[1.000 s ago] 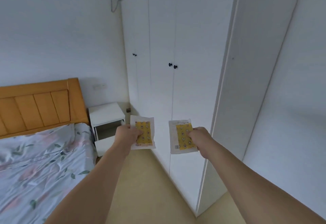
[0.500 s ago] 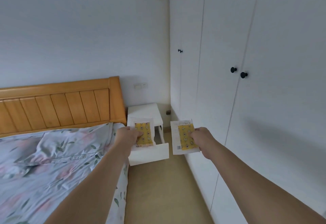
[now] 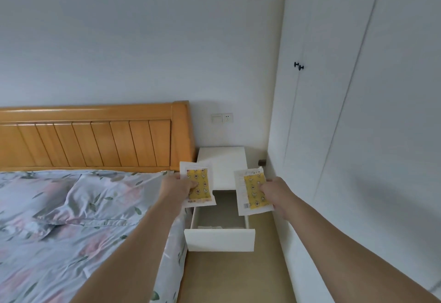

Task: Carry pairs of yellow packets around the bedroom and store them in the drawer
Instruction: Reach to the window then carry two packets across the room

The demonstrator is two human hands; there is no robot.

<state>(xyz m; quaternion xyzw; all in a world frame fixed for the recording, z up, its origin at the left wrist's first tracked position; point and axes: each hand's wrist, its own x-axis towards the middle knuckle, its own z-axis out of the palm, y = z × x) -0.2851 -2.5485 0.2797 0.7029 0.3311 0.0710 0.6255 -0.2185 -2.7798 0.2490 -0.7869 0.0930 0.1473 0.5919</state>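
Hands [image 3: 177, 187] [image 3: 274, 189] each pinching a yellow packet [image 3: 198, 187] [image 3: 253, 191], above open drawer [image 3: 219, 239], bed [image 3: 71, 219] left.

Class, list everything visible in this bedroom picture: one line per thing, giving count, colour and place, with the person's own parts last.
yellow packets: 2, yellow in clear wrap, one held in each hand
drawer: 1, white, pulled open below the nightstand
nightstand: 1, white, between bed and wardrobe
bed: 1, floral sheet, left
headboard: 1, orange wood, against wall
wall switch: 1, white, above nightstand
wardrobe: 1, white, right
knobs: 2, black, wardrobe doors
hands: 2, left hand, right hand, above drawer
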